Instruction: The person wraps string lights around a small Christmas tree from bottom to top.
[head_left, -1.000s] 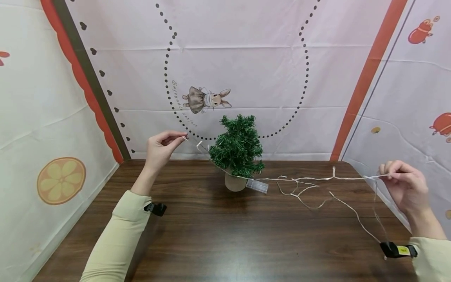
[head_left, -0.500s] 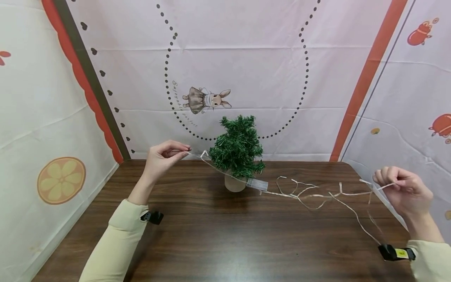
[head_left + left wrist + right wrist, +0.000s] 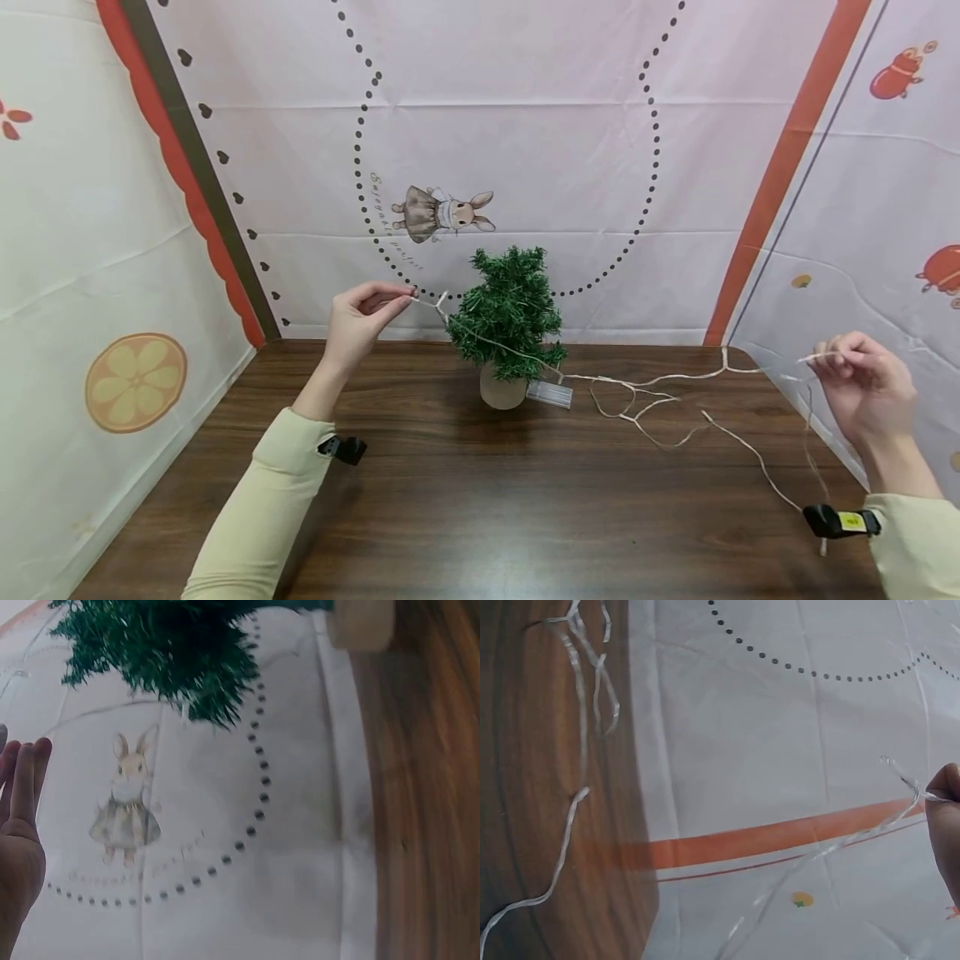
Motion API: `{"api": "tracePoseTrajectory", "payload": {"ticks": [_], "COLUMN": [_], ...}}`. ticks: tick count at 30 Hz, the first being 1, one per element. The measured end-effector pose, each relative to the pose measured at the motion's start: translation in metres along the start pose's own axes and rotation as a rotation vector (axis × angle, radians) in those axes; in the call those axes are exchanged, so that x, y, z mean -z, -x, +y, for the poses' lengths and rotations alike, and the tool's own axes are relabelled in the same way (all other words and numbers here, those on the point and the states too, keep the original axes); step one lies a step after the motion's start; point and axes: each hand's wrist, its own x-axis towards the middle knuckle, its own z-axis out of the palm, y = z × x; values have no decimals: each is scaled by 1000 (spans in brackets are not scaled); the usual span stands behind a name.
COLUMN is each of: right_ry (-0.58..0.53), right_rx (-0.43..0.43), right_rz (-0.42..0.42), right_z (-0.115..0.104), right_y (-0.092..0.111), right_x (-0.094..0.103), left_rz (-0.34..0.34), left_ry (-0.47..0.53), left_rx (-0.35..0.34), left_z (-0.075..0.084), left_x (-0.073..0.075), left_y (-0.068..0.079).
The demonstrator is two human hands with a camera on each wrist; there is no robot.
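Observation:
A string of lights (image 3: 686, 377) with a clear wire runs between the two hands, crossing in front of a small green artificial Christmas tree (image 3: 510, 308). The left hand (image 3: 363, 321) pinches its left end between thumb and fingertips, raised just left of the tree. Far to the right, the right hand (image 3: 866, 387) pinches another stretch of the wire above the table; the right wrist view shows its thumb (image 3: 946, 825) close on the wire. The tree stands upright on a pale round base (image 3: 503, 388). A clear battery box (image 3: 550, 394) lies beside that base.
Loose loops of the wire lie on the brown wooden table (image 3: 525, 500) right of the tree, and one strand trails toward the right wrist. A printed cloth backdrop (image 3: 585, 167) hangs behind the table and along both sides.
The left hand dipped, then rose and shifted slightly right toward the tree. The right hand lifted a little. The wire sagged, then rose again and now crosses higher over the tree's lower branches.

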Motion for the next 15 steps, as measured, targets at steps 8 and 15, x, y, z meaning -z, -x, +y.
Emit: {"api": "tracePoseTrajectory", "payload": {"ticks": [8,15], "right_ry": [7,53], "right_rx": [28,81], "right_rz": [80,167], "right_z": [0,-3], "right_y": [-13,-21], "right_x": [-6,-7], "left_rz": [58,-36], "left_ry": [-26,-239], "left_rx": [25,8], "left_z": [9,22], "left_x": [-26,-51], "left_y": [-21,-16]}}
